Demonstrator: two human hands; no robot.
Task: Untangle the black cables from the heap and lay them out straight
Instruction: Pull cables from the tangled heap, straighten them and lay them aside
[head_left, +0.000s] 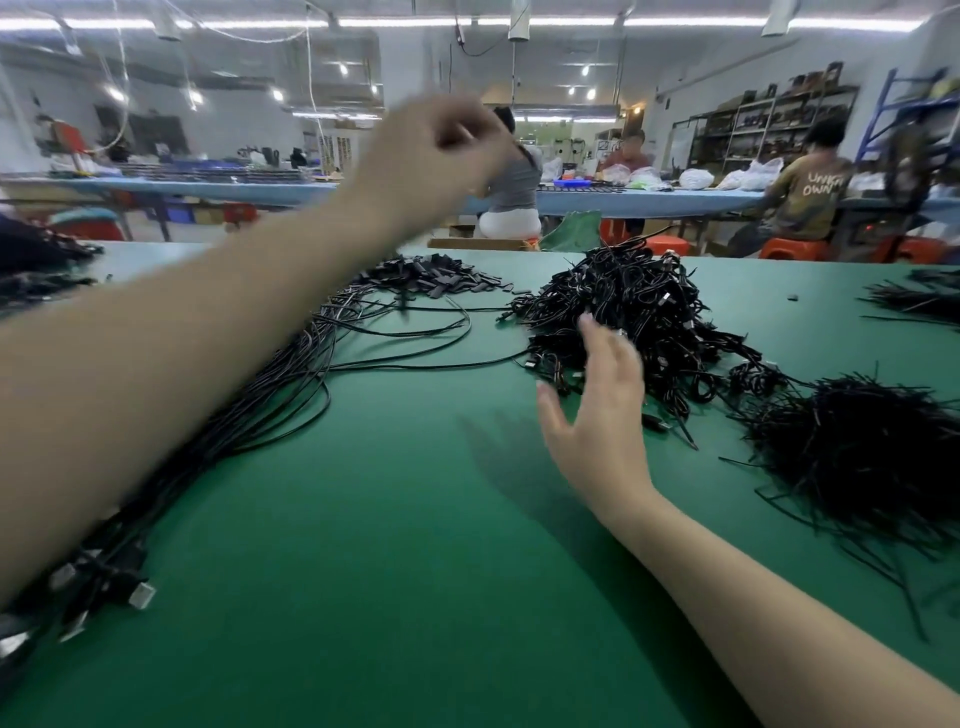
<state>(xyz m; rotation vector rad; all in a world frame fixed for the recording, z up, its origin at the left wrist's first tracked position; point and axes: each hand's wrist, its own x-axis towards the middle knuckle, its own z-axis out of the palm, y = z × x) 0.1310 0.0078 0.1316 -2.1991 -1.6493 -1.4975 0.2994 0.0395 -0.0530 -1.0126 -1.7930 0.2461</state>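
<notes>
A tangled heap of black cables (639, 306) sits on the green table (395, 545), right of centre. My right hand (597, 415) hovers at the heap's near left edge, fingers straight and spread, holding nothing. My left hand (436, 150) is raised high above the table's far side and is blurred. Its fingers are curled, and I cannot see whether a cable is pinched in them. A bundle of straightened cables (270, 395) runs diagonally under my left forearm, with plug ends (140, 592) at the lower left.
A pile of small black flat pieces (436, 278) lies at the far centre. A bushy heap of thin black ties (862, 457) fills the right side. More black cables lie at the far right (914, 301) and far left (36, 286). People sit at a blue table behind.
</notes>
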